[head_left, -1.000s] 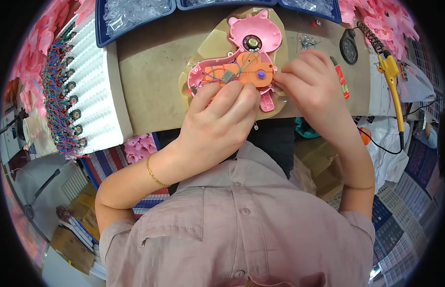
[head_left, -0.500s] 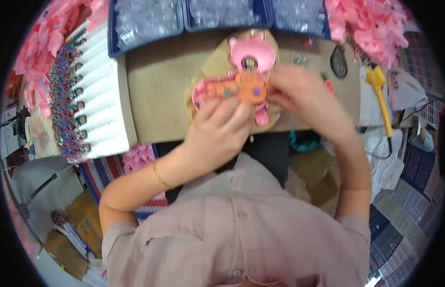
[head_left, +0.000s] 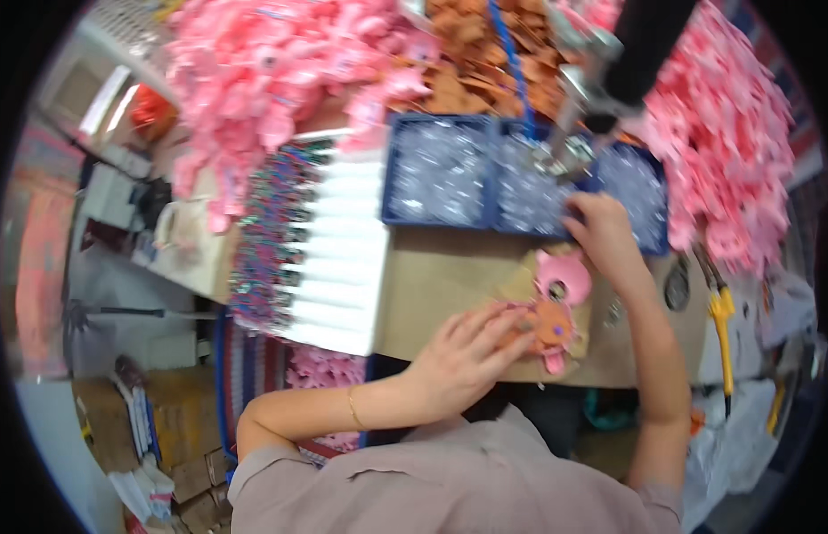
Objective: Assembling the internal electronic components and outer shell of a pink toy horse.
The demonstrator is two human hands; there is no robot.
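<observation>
An orange plastic piece (head_left: 551,322) lies on a pink animal-shaped toy part (head_left: 565,269), which rests on a yellowish pad (head_left: 519,283) on the brown work surface. My left hand (head_left: 467,356) reaches in from the left, its fingers over the orange piece's left side, holding it down. Higher up, my right hand (head_left: 603,233) is at the front edge of the blue trays (head_left: 441,222), beside the middle one. Its fingers are bent, with a small gap to the thumb, and I see nothing between them. Small clear plastic parts (head_left: 441,169) fill the trays.
Left of the trays stands a white ribbed holder (head_left: 347,258) with many coloured wires (head_left: 271,240). Pink parts (head_left: 254,71) and orange parts (head_left: 485,62) are heaped behind. A blurred black-and-metal device (head_left: 641,67) hangs over the trays. A yellow-handled tool (head_left: 722,329) lies at right.
The view has shifted, now showing more of the table's far side. My right hand has left the toy and moved forward to the trays. My left hand stays on the orange piece.
</observation>
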